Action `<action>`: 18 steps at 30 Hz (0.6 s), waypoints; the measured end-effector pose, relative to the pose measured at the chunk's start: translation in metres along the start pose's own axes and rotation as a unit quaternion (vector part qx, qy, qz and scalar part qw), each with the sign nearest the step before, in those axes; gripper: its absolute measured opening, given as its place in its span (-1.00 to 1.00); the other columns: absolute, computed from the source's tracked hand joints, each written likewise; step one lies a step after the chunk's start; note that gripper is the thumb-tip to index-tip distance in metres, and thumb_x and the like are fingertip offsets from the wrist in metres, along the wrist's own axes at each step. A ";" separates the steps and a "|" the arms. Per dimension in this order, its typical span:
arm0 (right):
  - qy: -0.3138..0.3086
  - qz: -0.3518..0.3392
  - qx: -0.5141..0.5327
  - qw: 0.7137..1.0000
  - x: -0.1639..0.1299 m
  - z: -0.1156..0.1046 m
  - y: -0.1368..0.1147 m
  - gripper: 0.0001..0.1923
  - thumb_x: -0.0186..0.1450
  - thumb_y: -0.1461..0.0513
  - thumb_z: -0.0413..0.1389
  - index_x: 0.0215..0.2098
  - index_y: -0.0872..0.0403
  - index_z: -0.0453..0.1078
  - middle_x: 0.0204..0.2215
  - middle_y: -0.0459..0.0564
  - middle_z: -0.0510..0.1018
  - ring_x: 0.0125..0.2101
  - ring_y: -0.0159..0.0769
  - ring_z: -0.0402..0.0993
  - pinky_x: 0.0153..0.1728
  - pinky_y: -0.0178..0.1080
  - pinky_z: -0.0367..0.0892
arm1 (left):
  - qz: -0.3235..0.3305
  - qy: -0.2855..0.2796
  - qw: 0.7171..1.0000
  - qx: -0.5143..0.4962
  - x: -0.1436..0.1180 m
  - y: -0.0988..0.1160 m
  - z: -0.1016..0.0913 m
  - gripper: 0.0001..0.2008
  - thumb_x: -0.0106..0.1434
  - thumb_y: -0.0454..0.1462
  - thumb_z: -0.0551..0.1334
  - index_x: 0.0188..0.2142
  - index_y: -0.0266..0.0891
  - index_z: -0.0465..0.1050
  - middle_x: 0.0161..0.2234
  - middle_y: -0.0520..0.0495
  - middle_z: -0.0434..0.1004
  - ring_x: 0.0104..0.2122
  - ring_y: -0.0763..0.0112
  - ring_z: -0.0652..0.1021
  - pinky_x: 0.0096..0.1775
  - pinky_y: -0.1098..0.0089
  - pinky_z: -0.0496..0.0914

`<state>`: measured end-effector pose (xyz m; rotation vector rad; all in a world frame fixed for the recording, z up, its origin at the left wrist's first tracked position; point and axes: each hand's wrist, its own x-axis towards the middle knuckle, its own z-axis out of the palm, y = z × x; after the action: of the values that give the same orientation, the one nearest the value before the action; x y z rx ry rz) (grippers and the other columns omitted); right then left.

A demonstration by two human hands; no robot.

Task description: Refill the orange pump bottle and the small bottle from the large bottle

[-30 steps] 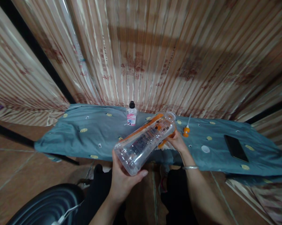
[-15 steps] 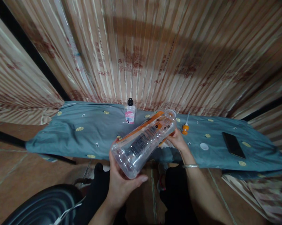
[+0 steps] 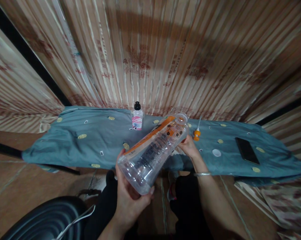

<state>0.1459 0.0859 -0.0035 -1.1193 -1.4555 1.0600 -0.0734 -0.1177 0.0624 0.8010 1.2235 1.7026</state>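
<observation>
A large clear plastic bottle (image 3: pixel 153 151) with an orange label lies tilted across the middle of the view, its base toward me and its open neck pointing away. My left hand (image 3: pixel 130 196) cups the base from below. My right hand (image 3: pixel 189 146), a silver bangle on its wrist, grips the bottle near the neck. The bottle hangs above the near edge of a grey-blue patterned cloth (image 3: pixel 95 140) spread over a low surface.
On the cloth stand a small pink-labelled bottle with a black cap (image 3: pixel 137 117), an orange nozzle cap (image 3: pixel 197 134), a white round lid (image 3: pixel 216 152) and a black phone (image 3: pixel 247 150). Striped curtains hang behind. A dark round seat (image 3: pixel 47 220) sits at lower left.
The bottle's base has dropped a little lower and nearer to me as both hands turn it. The view has shifted slightly, so the cloth and its objects sit higher.
</observation>
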 end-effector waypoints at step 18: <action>0.002 -0.011 0.000 1.000 -0.001 0.002 -0.004 -0.20 -0.11 -0.11 0.52 0.00 0.02 0.48 0.02 0.14 0.67 0.06 0.12 0.60 0.21 0.17 0.39 | 0.009 -0.006 1.000 -0.026 0.002 -0.024 -0.012 -0.22 -0.15 -0.16 0.61 0.06 -0.20 0.40 -0.16 -0.21 0.67 -0.39 0.10 0.69 -0.40 0.22 0.62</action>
<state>0.1436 0.0839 -0.0004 -1.1018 -1.4604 1.0414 -0.0782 -0.1178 0.0357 0.7914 1.1619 1.7358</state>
